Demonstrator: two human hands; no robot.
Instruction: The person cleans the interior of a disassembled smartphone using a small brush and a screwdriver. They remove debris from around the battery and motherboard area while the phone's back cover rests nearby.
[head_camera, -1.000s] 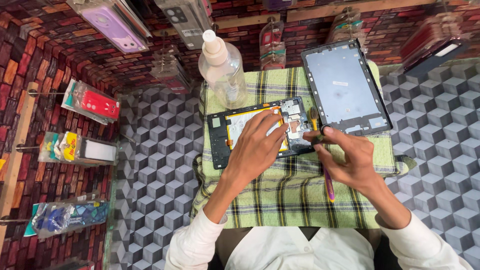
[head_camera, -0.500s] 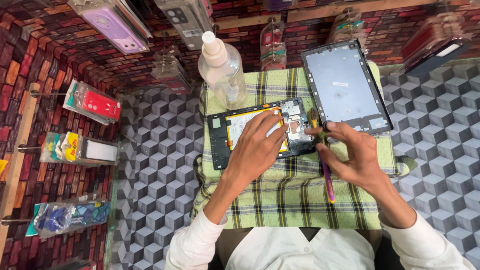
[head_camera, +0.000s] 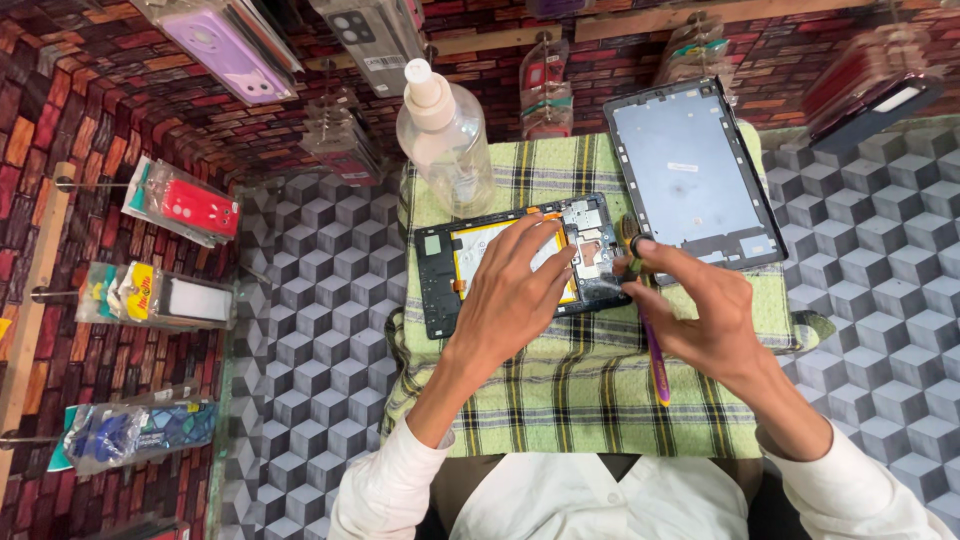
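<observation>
An opened tablet body (head_camera: 440, 270) with its yellow battery and circuit board exposed lies on a green checked cloth (head_camera: 560, 390). My left hand (head_camera: 515, 290) rests flat on the battery, fingers spread, pinning the tablet down. My right hand (head_camera: 700, 310) pinches a thin tool whose tip meets the tablet's right edge by the circuit board. A purple-handled tool (head_camera: 657, 360) lies on the cloth under my right hand. The detached grey back cover (head_camera: 690, 175) sits at the cloth's upper right.
A clear plastic bottle (head_camera: 445, 135) with a white cap stands behind the tablet. Packaged phone cases (head_camera: 185, 205) hang on hooks along the brick-patterned wall at left and top. The counter has a grey cube pattern (head_camera: 310, 300).
My right hand has shifted slightly at the tablet's right edge; the left hand stays pressed on the battery.
</observation>
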